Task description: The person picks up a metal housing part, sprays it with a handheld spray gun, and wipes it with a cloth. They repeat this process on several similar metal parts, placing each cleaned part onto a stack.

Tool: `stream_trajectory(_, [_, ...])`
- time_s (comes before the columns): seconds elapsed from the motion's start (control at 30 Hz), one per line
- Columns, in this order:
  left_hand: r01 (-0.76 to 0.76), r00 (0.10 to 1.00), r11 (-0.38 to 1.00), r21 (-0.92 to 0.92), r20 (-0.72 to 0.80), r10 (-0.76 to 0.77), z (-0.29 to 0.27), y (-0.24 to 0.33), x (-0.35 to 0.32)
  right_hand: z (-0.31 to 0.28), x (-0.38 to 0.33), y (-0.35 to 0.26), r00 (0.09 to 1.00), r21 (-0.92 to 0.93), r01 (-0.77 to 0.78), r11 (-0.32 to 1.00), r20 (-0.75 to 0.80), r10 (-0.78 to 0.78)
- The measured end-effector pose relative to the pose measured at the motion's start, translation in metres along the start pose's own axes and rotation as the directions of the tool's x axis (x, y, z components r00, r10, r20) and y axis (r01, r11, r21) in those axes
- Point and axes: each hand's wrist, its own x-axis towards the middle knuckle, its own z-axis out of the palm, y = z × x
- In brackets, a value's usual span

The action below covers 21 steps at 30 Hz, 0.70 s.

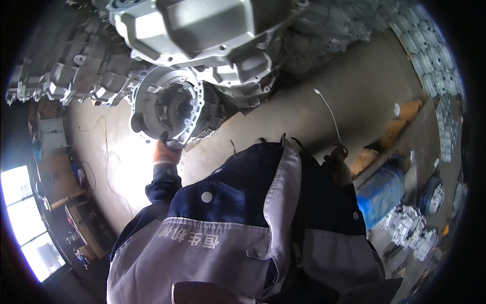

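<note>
My left hand (167, 149), in an orange glove with dark fingers, grips the lower rim of a round metal gearbox housing (144, 104). Its wide ring-shaped opening, edged with bolt holes, is turned towards me. To my right, in shadow, is my right hand (335, 156) with its fingers curled. A thin white cord (330, 112) with a plug-like end runs up from beside that hand; whether the fingers hold it is unclear. Larger housings (202, 30) are stacked just beyond the gripped one.
Rows of cast housings (66, 76) stand at the far left, with more stacked at the far right (422, 50). Boxes (58, 175) line the left side. A blue container (380, 192) and metal castings (411, 230) lie to my right, near torn cardboard (392, 134).
</note>
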Motion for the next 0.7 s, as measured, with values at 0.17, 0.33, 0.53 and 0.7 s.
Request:
stream_trajectory(0.17, [-0.123, 0.992, 0.979, 0.166, 0.005, 0.123, 0.006, 0.053, -0.023, -0.014, -0.044, -0.004, 0.954, -0.531, 0.267, 0.804, 0.261, -0.145])
stream_trajectory(0.33, [-0.302, 0.943, 0.851, 0.430, 0.006, 0.332, 0.023, 0.125, -0.094, -0.051, -0.074, -0.006, 0.993, -0.037, 0.113, 0.993, 0.027, -0.112])
stream_trajectory(0.53, [-0.374, 0.923, 0.799, 0.470, 0.110, 0.368, 0.104, 0.129, -0.136, -0.113, -0.089, 0.005, 0.901, 0.425, 0.090, 0.901, 0.350, -0.255])
stream_trajectory(0.7, [-0.485, 0.841, 0.738, 0.469, 0.483, 0.245, 0.239, 0.144, -0.125, -0.159, -0.116, 0.007, 0.769, 0.419, 0.508, 0.753, 0.173, -0.615])
